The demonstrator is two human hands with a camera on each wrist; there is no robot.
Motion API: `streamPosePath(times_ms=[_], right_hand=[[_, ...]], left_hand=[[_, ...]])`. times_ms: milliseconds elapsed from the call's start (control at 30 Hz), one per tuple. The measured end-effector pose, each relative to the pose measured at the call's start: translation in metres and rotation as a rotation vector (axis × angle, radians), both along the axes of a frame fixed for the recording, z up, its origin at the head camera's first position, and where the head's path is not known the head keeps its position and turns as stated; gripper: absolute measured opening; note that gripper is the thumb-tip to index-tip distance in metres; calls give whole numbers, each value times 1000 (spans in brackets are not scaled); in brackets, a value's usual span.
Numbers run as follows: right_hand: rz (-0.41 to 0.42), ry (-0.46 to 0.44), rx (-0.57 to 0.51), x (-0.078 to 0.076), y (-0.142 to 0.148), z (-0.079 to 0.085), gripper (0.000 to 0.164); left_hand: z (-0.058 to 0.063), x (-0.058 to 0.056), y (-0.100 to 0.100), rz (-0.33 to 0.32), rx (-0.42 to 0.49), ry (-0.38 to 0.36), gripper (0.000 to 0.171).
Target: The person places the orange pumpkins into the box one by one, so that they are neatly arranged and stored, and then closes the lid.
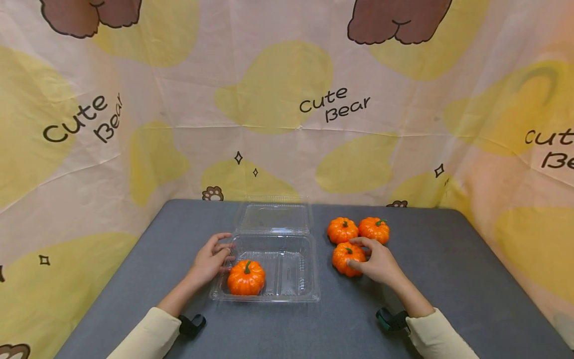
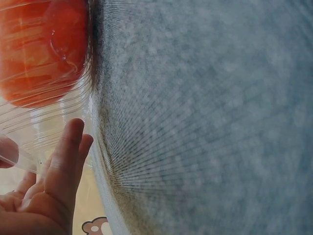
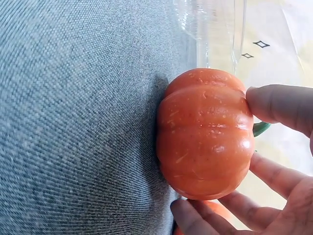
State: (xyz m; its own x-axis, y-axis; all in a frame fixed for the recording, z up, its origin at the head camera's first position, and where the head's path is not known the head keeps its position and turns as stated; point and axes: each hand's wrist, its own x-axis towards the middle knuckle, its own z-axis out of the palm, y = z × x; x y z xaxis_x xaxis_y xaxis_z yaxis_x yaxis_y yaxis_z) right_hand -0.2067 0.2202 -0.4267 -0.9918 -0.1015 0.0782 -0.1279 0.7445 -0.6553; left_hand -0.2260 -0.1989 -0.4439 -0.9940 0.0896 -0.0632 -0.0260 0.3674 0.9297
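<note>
My right hand (image 1: 380, 263) grips a small orange pumpkin (image 1: 347, 259) with a green stem, thumb on the near side and fingers around the far side. In the right wrist view that pumpkin (image 3: 205, 134) sits against the grey tabletop. Two more pumpkins, one on the left (image 1: 343, 230) and one on the right (image 1: 374, 229), stand just behind it. My left hand (image 1: 210, 262) is at the left edge of a clear plastic clamshell box (image 1: 296, 298), its fingers fairly straight in the left wrist view. Inside the box, at its front left, lies another pumpkin (image 1: 246, 278).
The box's hinged lid (image 1: 274, 218) lies folded back toward the rear of the grey table (image 1: 426, 239). A patterned cloth (image 1: 278, 109) hangs behind and along the sides. Black bands are on both wrists, such as the right strap (image 1: 391, 320).
</note>
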Motion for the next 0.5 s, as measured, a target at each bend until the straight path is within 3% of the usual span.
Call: streamPosePath(times_ms=[500], right_hand=[[-11, -12, -37, 1, 0, 0, 50]], left_hand=[[0, 0, 0, 7, 0, 4, 42]])
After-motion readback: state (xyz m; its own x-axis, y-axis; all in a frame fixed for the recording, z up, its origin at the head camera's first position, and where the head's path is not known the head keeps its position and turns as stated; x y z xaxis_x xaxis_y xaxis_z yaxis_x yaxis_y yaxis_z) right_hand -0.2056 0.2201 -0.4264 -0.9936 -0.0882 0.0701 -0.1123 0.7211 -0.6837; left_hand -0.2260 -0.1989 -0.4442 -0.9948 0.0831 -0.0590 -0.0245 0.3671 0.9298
